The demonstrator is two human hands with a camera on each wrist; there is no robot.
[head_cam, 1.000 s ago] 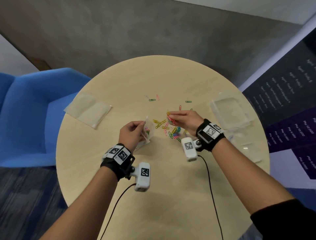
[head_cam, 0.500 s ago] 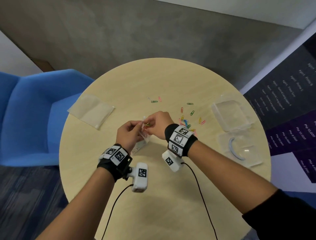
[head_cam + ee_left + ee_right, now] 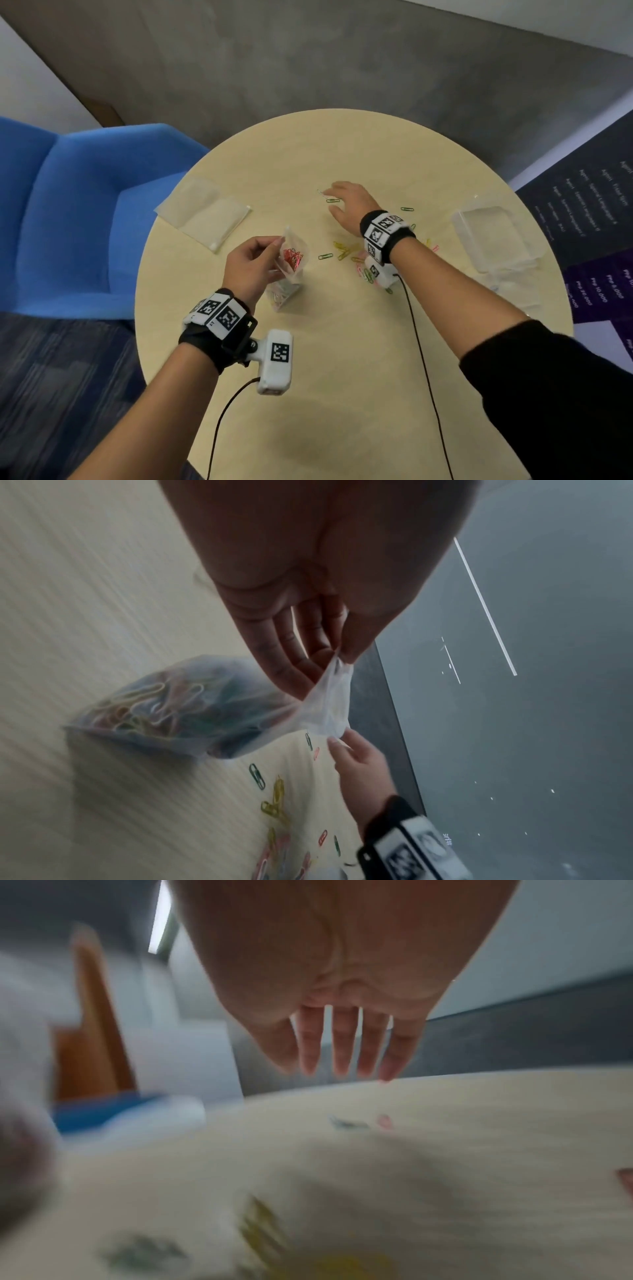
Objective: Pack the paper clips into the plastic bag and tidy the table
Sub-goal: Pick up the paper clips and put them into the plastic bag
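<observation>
Two hands work over the round table (image 3: pixel 342 359): the left hand (image 3: pixel 251 265) pinches the mouth of the plastic bag (image 3: pixel 291 265), part-filled with paper clips, at table centre. The right hand (image 3: pixel 349 205), fingers straight and empty, reaches toward 12 o'clock over a green clip (image 3: pixel 333 200); loose paper clips (image 3: pixel 346 253) lie scattered at 3 o'clock of the bag.

Paper clips (image 3: pixel 346 255) lie on the table (image 3: pixel 342 359) — right of the plastic bag (image 3: pixel 291 263).

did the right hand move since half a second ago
Yes: the right hand left the plastic bag and went toward the table's far side.
</observation>
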